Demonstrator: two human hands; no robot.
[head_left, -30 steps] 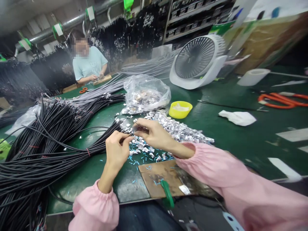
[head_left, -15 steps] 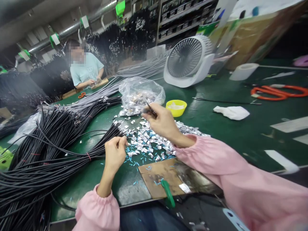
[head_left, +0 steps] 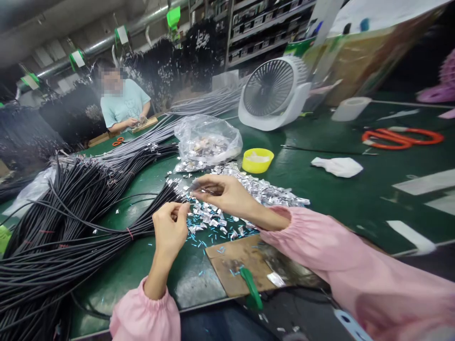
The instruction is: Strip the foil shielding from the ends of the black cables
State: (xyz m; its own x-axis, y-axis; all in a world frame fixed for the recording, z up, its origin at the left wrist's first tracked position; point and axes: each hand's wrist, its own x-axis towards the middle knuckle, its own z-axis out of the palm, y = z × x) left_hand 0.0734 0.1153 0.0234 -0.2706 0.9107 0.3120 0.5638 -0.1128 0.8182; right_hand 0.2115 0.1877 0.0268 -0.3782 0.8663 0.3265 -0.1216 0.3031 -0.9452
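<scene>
My left hand [head_left: 170, 229] is closed in a pinch beside the front of a bundle of black cables [head_left: 142, 225]. A black cable runs into its fingers, though its tip is hard to see. My right hand [head_left: 222, 192] is closed just right of the left fingertips, thumb and forefinger together. A slim dark tool [head_left: 210, 191] lies in its fingers, mostly hidden. Silvery foil scraps [head_left: 211, 215] and small blue tube bits [head_left: 201, 239] lie scattered under both hands. The bundle's stripped silvery ends [head_left: 173, 185] point toward the right hand.
Behind the scraps are a clear plastic bag [head_left: 209, 135], a yellow bowl [head_left: 257, 161] and a white fan [head_left: 273, 92]. Orange-handled scissors [head_left: 401, 138] lie at right. A brown board [head_left: 231, 265] with a green-handled tool [head_left: 251, 286] sits in front. A person [head_left: 124, 104] works across the table.
My right hand has come down and left, from above the scraps to beside the left fingertips. The dark tool shows less now. My left hand has stayed almost in place.
</scene>
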